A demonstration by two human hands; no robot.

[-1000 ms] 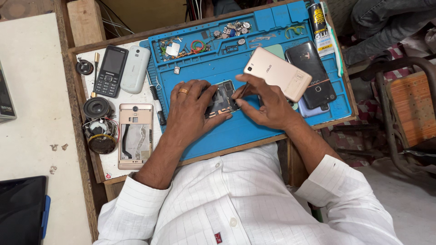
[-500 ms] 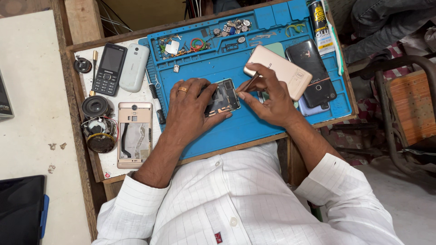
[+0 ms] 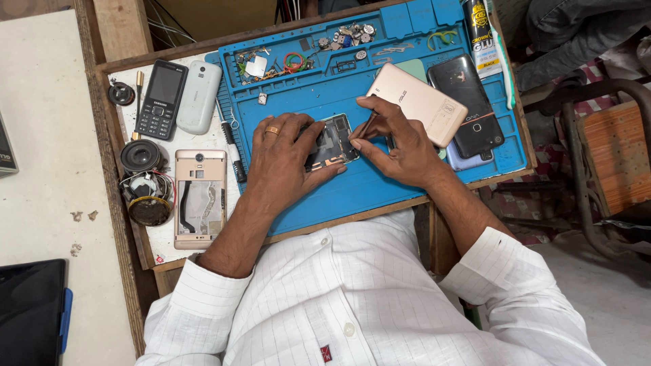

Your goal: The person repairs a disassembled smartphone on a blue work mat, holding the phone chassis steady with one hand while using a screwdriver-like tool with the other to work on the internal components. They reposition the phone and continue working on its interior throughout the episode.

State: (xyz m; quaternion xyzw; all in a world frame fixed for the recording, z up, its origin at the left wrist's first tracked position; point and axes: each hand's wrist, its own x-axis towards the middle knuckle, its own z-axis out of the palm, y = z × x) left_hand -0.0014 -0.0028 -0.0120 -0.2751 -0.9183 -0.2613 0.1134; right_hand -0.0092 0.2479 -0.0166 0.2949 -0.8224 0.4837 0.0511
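L hand: our left hand presses flat on the opened phone, fingers gripping its edge.
R hand: our right hand pinches a thin brown tool, tip on the phone.
Phone: mid blue repair mat on tabletop.
Nearby: gold phone just beside R hand; gold phone frame left of mat.

The left hand pins an opened phone on the blue mat; the right hand pinches a thin tool.
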